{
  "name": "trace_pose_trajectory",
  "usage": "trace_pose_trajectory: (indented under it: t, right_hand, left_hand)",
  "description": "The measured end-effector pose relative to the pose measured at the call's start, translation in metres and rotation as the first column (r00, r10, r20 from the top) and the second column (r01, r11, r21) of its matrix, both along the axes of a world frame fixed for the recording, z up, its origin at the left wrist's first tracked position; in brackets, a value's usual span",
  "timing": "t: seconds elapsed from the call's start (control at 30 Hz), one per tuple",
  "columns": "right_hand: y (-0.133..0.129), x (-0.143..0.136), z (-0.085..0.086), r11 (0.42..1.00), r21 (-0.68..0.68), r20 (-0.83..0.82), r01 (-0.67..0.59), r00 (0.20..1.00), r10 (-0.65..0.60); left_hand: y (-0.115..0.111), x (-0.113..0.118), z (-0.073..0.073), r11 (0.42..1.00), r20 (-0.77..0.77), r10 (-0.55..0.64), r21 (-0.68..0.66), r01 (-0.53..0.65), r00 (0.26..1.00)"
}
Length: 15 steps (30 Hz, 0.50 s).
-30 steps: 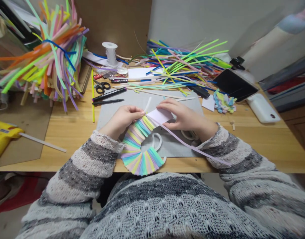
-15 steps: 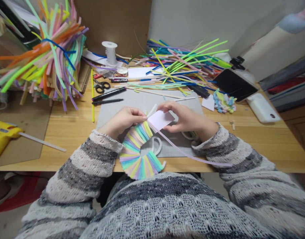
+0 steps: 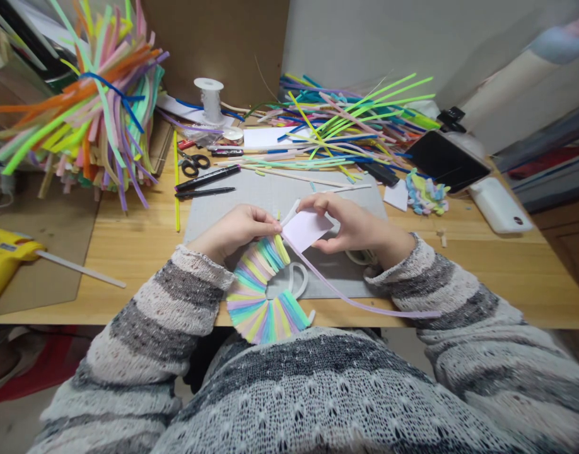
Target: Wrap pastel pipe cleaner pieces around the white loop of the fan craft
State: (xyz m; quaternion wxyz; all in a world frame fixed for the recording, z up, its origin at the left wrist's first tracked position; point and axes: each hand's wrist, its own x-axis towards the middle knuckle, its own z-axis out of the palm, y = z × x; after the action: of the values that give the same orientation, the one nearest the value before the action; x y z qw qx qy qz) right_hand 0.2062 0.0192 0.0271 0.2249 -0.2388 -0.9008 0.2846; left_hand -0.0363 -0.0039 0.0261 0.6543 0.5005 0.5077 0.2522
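My left hand (image 3: 242,230) is closed, its thumb and fingertips pinching the end of a lilac pipe cleaner (image 3: 339,293) at the corner of a pale card. Between the thumb and fingers of my right hand (image 3: 353,224) is that card (image 3: 307,228), held tilted. The lilac strand trails down to the right onto my sleeve. Below my left fingers hangs a C-shaped band of pastel pipe cleaner coils (image 3: 246,312), striped yellow, pink, blue, green and lilac. A white pipe cleaner (image 3: 305,282) loops at its inner side. My fingers partly hide the band's upper end.
Loose pipe cleaners (image 3: 346,120) pile up at the back; a tied bundle (image 3: 100,120) stands at left. Scissors (image 3: 193,165), markers (image 3: 207,178) and a spool (image 3: 209,104) lie behind the grey mat (image 3: 209,211). A yellow glue gun (image 3: 8,258) is far left, a phone (image 3: 448,161) right.
The lilac strand's end has shifted up to the card's corner beside my left fingertips. My left hand has moved very slightly right; the right hand keeps its hold on the card.
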Motion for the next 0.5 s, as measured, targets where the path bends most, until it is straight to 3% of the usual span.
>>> trace_pose_trajectory:
  t: [0.17,0.27,0.4,0.5]
  right_hand:
    - [-0.0013,-0.0003,0.0041,1.000,0.009,0.017,-0.025,1.000,0.025]
    - [-0.0019,-0.0016,0.0082,0.997,0.082,0.036,-0.002,0.999,-0.001]
    - [-0.0062,-0.0035,0.0084,0.957,0.271,0.113,0.108,0.983,-0.143]
    - [-0.0104,-0.0053,0.0057,0.961,0.278,0.119,0.009,0.992,-0.044]
  left_hand:
    - [-0.0001,-0.0015,-0.0015,0.999,0.048,-0.029,-0.025,0.030,0.998]
    - [0.0005,-0.0016,-0.0014,0.999,0.074,0.031,-0.011,-0.030,0.997]
    - [0.0035,-0.0027,-0.0003,0.987,0.055,0.157,0.010,-0.158,0.986]
    - [0.0066,-0.0044,0.0004,0.975,0.097,0.218,0.005,-0.220,0.971]
